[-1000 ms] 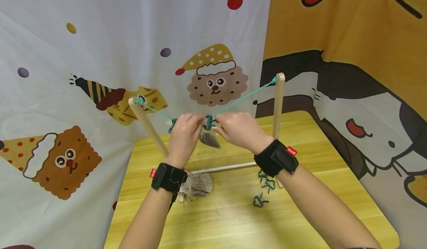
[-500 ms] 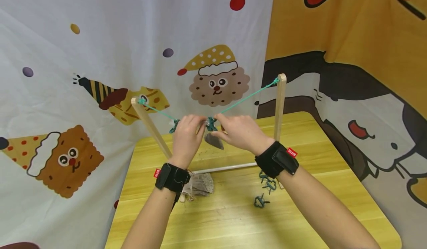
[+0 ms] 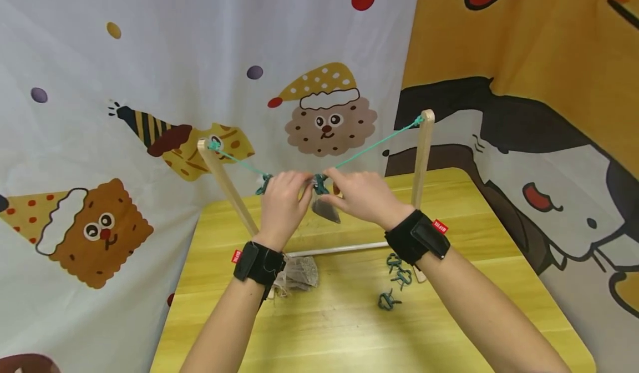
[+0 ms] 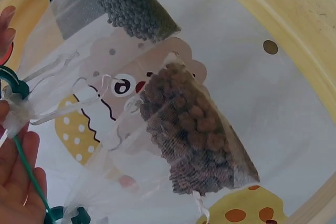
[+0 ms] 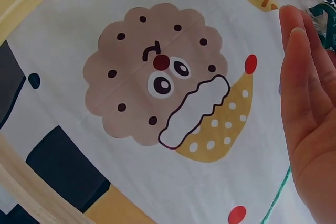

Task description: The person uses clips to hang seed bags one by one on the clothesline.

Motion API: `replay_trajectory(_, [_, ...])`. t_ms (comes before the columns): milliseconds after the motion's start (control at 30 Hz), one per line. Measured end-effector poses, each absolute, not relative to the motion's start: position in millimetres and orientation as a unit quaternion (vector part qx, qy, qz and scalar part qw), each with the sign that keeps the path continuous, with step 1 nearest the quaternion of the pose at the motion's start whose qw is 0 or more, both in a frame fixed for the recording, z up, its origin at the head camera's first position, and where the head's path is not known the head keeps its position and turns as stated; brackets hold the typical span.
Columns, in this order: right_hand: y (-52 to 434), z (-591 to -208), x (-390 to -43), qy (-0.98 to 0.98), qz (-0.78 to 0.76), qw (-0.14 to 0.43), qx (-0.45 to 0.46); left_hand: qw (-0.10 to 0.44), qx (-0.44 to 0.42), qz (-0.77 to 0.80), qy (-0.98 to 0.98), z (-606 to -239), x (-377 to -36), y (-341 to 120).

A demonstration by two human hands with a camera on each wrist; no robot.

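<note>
In the head view, my left hand (image 3: 284, 203) is raised to a sagging green cord (image 3: 376, 145), its fingers pinching a sheer pouch's gathered neck. My right hand (image 3: 364, 195) comes from the other side, thumb and index at the handles of a dark green spring clip (image 3: 319, 184). The left wrist view shows the pouch of small grey beads (image 4: 134, 9) near that clip. A second pouch of brown beads (image 4: 189, 129) hangs from another green clip (image 3: 264, 184), partly behind my left hand. The right wrist view shows right-hand fingers (image 5: 302, 72) nearly straight beside the clip.
Two wooden posts (image 3: 422, 156) hold the cord's ends, with a white bar (image 3: 344, 247) between them low down. Flat sheer pouches (image 3: 302, 272) lie by my left wrist on the yellow wooden table (image 3: 339, 334). Several green clips (image 3: 387, 300) lie at right. Printed curtains (image 3: 189, 45) hang behind.
The view has shifted a little. Both hands stay at the same clip on the cord; the right thumb and index now show a slightly wider gap.
</note>
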State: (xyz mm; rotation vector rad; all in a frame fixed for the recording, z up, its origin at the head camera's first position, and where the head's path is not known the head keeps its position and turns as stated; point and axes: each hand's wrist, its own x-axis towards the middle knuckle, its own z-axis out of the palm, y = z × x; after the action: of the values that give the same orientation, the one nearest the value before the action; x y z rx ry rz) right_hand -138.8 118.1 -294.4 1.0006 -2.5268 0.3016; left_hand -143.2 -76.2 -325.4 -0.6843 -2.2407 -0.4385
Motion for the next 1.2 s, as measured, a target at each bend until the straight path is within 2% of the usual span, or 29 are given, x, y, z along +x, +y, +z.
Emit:
replay_trajectory(867, [116.8, -315.0, -136.2, -0.901, 0.138, 0.202, 0.358, 0.378, -0.286, -0.166, -0.865, -336.0, -138.0, -80.9])
replay_trajectory(1200, [123.5, -338.8, -127.8, -0.917, 0.143, 0.156, 0.338, 0.363, -0.283, -0.162, -0.873, -351.2, -132.2, -82.4])
